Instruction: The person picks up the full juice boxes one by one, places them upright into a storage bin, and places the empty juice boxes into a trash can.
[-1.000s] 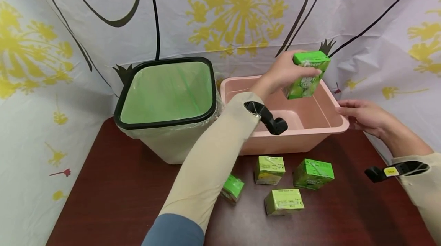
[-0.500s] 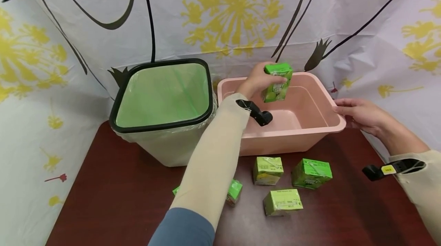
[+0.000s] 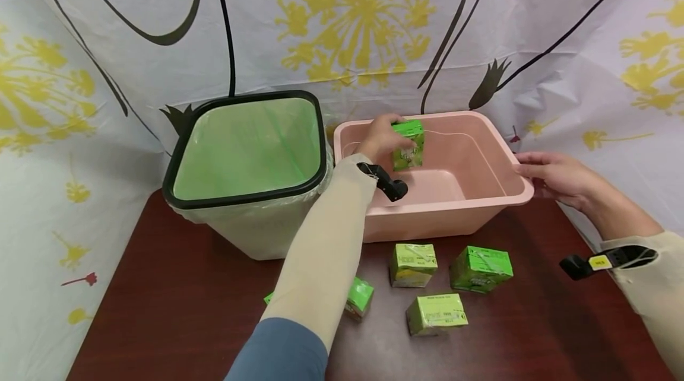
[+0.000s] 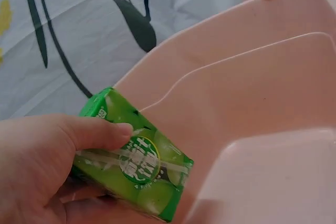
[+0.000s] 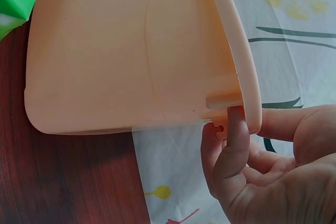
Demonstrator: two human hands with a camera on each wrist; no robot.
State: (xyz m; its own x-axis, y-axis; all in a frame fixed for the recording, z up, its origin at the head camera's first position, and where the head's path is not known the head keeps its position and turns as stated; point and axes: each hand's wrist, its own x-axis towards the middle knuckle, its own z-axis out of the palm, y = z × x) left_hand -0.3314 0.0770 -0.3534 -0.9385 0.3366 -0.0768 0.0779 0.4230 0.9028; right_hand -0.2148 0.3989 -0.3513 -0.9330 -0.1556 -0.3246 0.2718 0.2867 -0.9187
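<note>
My left hand [image 3: 382, 139] grips a green juice box [image 3: 409, 145] by its sides, upright and lowered inside the left half of the pink plastic tub [image 3: 470, 203]. In the left wrist view the thumb lies across the printed face of the juice box [image 4: 142, 161], with clear tape round it. At the tub's right end my right hand [image 3: 558, 182] holds the rim. Seen from the right wrist, the fingers [image 5: 236, 145] curl under the lip of the tub [image 5: 105, 66] while the thumb lies on its other side.
Left of the tub stands a bin [image 3: 251, 226] with a black rim and a clear liner. On the dark wooden table [image 3: 176, 310] in front are several juice boxes, among them a green one [image 3: 481, 268] and a yellow-green one [image 3: 437, 313]. A patterned cloth [image 3: 374, 37] hangs behind.
My left hand has carried the green juice box left and down, from above the tub's right part into its left half. My right hand has kept its hold on the rim.
</note>
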